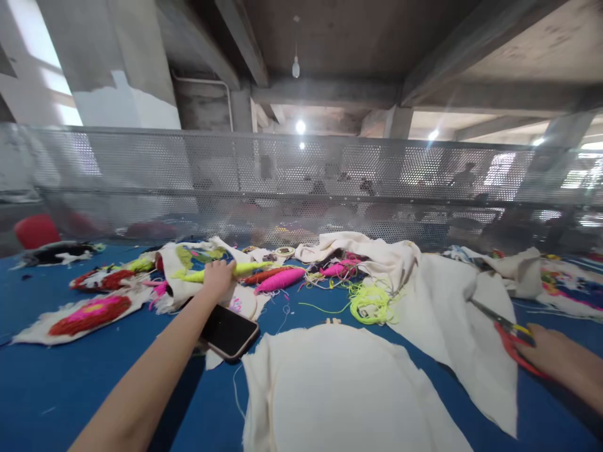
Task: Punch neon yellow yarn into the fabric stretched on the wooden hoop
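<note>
Black phone (230, 333) beside white cloth (342, 389)

A: What closes off the space behind the blue-topped table (42, 392)?

B: A long grey perforated metal screen (217, 169), crossed by a horizontal rail (405, 201). Through its holes show blurred bright patches and a dark human silhouette (465, 179).

A: And overhead?

B: A bare grey concrete ceiling (325, 37) with heavy concrete beams (438, 56). A pale bulb (296, 68) hangs from it, and a glaring white light (300, 127) shines farther back.

A: What stands at the left?

B: A broad concrete pillar (117, 56), its lower part whitish, beside brightly lit window openings (35, 31). A thin pale pipe (200, 80) bends down the wall, and a rounded red seat-like shape (36, 232) sits near the table's far edge.
</note>
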A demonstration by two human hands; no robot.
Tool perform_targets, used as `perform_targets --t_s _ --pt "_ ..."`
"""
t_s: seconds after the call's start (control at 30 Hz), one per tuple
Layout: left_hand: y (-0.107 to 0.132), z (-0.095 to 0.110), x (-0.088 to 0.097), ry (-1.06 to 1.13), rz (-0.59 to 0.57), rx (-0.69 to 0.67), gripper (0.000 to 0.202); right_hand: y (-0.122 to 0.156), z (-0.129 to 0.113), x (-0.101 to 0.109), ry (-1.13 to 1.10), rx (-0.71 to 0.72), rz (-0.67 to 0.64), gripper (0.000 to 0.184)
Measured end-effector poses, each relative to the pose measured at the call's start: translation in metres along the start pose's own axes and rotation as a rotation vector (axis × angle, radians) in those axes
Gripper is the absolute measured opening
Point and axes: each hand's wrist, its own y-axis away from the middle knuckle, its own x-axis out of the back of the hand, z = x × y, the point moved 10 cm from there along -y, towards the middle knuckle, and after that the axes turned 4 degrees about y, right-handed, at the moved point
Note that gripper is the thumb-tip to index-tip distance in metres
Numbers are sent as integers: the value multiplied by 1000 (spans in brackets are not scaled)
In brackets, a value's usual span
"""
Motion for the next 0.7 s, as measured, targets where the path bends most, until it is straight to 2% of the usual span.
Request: perform_targets --t_s 0.07,0.1,0.17,0.23,0.3,0.4,0.47,0.53,0.6,0.7 --pt "2 -7 -9 -49 -25 28 36 -1 -3 -13 64 -99 -196 43" --pt "2 -11 -10 -64 -32 44 42 -1 -11 -12 100 -116 -255 43" --pt "2 -19 -10 -80 -49 81 53 -2 -37 9 212 -112 -263 41" --pt "3 -25 -6 -79 -77 120 59 0 -80 32 284 -58 -262 40" --pt "6 -22 0 -69 -100 142 56 5 -140 45 277 50 -322 44" --pt "17 7 15 -42 -132 108 48 17 -245 58 275 248 -334 40" --pt "27 40 25 -13 -179 36 42 29 -314 60 231 371 -320 33" --pt "39 74 36 28 -231 -22 29 45 -376 52 155 504 -354 28" --pt "48 100 49 66 -236 -33 32 56 -419 41 108 579 -352 25" --pt "57 122 67 95 -129 -28 38 65 -451 22 33 634 -344 23"
